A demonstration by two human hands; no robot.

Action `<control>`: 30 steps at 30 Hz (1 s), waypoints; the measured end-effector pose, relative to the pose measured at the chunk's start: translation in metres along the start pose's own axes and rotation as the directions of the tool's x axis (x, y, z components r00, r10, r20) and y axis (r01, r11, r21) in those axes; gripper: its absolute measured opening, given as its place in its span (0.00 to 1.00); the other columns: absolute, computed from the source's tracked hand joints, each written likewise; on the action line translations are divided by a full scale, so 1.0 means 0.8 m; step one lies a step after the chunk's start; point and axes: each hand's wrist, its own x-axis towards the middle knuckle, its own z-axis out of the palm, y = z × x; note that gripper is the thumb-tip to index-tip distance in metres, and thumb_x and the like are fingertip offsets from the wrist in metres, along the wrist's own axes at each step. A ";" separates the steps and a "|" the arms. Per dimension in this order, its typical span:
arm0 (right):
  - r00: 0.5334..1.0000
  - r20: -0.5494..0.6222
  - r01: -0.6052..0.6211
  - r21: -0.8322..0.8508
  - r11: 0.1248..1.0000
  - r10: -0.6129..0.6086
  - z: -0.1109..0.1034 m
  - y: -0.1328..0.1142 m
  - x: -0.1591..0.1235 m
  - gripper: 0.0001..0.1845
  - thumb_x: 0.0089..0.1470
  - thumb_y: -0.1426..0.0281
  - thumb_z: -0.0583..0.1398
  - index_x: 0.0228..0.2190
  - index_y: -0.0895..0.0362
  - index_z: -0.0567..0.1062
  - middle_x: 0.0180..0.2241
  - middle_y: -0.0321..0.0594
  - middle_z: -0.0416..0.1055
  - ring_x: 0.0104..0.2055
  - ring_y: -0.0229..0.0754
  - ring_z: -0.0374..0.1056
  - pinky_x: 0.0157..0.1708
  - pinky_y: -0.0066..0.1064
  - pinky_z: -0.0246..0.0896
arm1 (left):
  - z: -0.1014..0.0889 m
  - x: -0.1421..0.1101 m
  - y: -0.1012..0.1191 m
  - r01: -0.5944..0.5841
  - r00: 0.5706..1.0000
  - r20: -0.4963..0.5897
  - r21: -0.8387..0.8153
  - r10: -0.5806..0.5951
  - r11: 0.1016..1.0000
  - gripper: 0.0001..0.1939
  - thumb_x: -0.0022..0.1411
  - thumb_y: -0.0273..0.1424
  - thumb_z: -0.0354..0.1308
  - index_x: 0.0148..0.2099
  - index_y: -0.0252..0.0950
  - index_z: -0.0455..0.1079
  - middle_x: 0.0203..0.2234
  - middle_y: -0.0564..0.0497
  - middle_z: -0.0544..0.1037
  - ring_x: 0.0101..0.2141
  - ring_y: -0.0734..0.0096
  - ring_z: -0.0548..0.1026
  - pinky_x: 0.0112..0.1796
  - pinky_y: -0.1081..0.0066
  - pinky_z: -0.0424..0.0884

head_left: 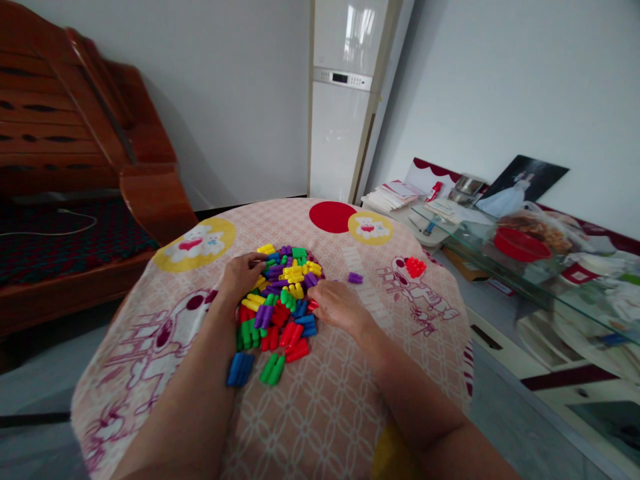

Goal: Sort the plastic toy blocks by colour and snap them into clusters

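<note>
A heap of small plastic building blocks (294, 275) in red, yellow, green, blue and purple lies on the cloth-covered round table. My left hand (245, 275) rests against the heap's left edge, fingers loosely bent and thumb apart, with nothing visibly gripped. On the other side, my right hand (334, 303) is closed, a red block (313, 305) showing at its fingertips. Part of that block is hidden by the fingers. Nearer me lie a blue block (241, 369) and a green block (273, 369). A purple block (355, 277) sits apart, right of the heap.
Red blocks (416, 267) form a cluster on the right of the patterned tablecloth (320, 413). Beyond stands a glass-topped cabinet (480, 267) with papers, a red bowl (523, 244) and bags. A wooden bench (145, 173) is at left, a tall white appliance (337, 133) behind.
</note>
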 end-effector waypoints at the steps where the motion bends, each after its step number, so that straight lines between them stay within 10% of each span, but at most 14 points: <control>1: 1.000 -0.003 0.002 0.005 1.000 -0.002 0.001 0.001 0.001 0.10 0.57 0.74 0.58 0.40 0.59 0.77 0.42 0.48 0.77 0.46 0.46 0.72 0.41 0.31 0.63 | 0.000 0.000 0.000 -0.002 1.000 -0.004 0.001 0.002 1.000 0.21 0.56 0.34 0.53 0.49 0.37 0.78 0.37 0.48 0.83 0.39 0.61 0.80 0.43 0.70 0.73; 10: 0.996 -0.036 -0.075 0.186 0.980 0.084 0.014 0.013 0.011 0.06 0.52 0.70 0.64 0.34 0.58 0.79 0.35 0.44 0.79 0.38 0.41 0.73 0.35 0.27 0.59 | 0.000 0.001 -0.002 -0.009 1.000 -0.014 0.045 0.010 0.999 0.20 0.57 0.34 0.54 0.49 0.37 0.78 0.39 0.49 0.83 0.40 0.62 0.79 0.43 0.70 0.73; 15: 0.939 -0.190 -0.188 0.418 0.889 0.288 0.007 0.069 0.010 0.04 0.48 0.75 0.63 0.27 0.59 0.80 0.28 0.40 0.78 0.32 0.38 0.72 0.31 0.24 0.58 | 0.001 0.002 -0.003 -0.006 1.000 -0.018 0.028 0.007 1.000 0.20 0.56 0.34 0.54 0.49 0.37 0.78 0.37 0.49 0.83 0.39 0.62 0.79 0.42 0.70 0.73; 24: 0.323 -0.549 -0.644 0.469 0.604 0.771 0.014 0.227 -0.060 0.10 0.46 0.72 0.59 0.27 0.60 0.81 0.31 0.48 0.79 0.34 0.46 0.72 0.37 0.32 0.62 | 0.004 0.004 -0.006 -0.019 1.000 -0.019 0.021 0.020 1.000 0.20 0.56 0.34 0.54 0.48 0.36 0.78 0.37 0.48 0.83 0.38 0.62 0.80 0.42 0.70 0.73; 27: 0.249 -0.577 -0.701 0.447 0.556 0.778 0.029 0.245 -0.074 0.11 0.48 0.71 0.59 0.29 0.62 0.81 0.33 0.52 0.78 0.36 0.49 0.71 0.39 0.34 0.61 | 0.005 0.005 -0.007 -0.016 1.000 -0.023 0.029 0.017 0.999 0.20 0.56 0.34 0.54 0.48 0.36 0.78 0.37 0.48 0.83 0.38 0.61 0.80 0.43 0.69 0.73; 30: 0.270 -0.578 -0.720 0.410 0.560 0.770 0.043 0.251 -0.074 0.11 0.50 0.70 0.58 0.29 0.61 0.80 0.33 0.52 0.78 0.36 0.48 0.70 0.39 0.35 0.59 | 0.005 0.005 -0.008 -0.021 0.999 -0.024 0.024 0.022 0.999 0.20 0.56 0.34 0.54 0.48 0.37 0.78 0.37 0.48 0.83 0.38 0.61 0.80 0.43 0.69 0.73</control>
